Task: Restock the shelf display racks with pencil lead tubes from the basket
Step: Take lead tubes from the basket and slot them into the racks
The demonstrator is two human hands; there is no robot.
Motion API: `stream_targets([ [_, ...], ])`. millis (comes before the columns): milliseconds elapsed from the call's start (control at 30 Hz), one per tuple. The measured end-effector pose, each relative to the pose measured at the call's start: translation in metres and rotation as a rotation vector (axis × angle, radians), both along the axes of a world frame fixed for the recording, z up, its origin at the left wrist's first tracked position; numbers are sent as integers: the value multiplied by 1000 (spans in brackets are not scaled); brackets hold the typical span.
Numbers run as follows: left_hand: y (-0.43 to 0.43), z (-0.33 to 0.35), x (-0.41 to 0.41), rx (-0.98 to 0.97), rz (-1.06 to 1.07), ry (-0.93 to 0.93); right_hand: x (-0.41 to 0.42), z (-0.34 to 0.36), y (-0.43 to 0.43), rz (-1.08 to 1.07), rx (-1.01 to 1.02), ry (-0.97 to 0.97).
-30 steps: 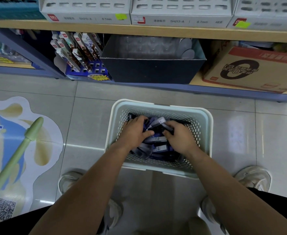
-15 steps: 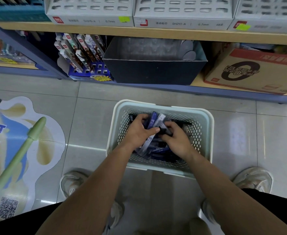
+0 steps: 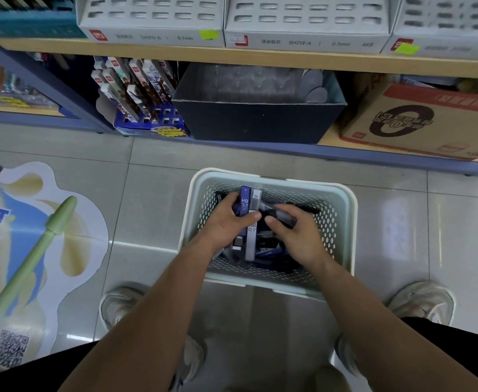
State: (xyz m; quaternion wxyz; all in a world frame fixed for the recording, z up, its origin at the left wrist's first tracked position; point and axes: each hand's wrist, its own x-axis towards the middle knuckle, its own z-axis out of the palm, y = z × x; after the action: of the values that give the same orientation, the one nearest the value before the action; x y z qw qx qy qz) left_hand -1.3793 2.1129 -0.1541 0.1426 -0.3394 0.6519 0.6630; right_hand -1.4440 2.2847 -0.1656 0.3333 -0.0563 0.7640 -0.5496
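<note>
Fingers (image 3: 229,198) curled: left hand (image 3: 226,223) grips two tubes (image 3: 244,200), right hand (image 3: 298,237) pinches another in basket (image 3: 350,222).

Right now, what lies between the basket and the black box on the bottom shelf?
In the head view, only bare floor tile and the shelf's blue front edge separate the basket from the black box.

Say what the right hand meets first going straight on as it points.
Probably the left hand, at its thumb, and the lead tubes it grips, inside the basket; depth is unclear.
</note>
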Motion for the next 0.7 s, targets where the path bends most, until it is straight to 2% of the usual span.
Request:
stream_targets([
  [100, 0, 0, 0, 12, 70, 35, -2, 1, 0, -93, -24, -20],
  [267, 4, -4, 1, -53, 45, 35, -13, 2, -2, -91, 26, 76],
  [433, 11, -3, 3, -74, 140, 52, -22, 8, 3, -183, 17, 115],
  [567, 14, -2, 7, -2, 144, 74, -29, 17, 3, -146, -10, 164],
  [700, 24, -4, 8, 46, 136, 60, -34, 18, 2, -29, 5, 111],
])
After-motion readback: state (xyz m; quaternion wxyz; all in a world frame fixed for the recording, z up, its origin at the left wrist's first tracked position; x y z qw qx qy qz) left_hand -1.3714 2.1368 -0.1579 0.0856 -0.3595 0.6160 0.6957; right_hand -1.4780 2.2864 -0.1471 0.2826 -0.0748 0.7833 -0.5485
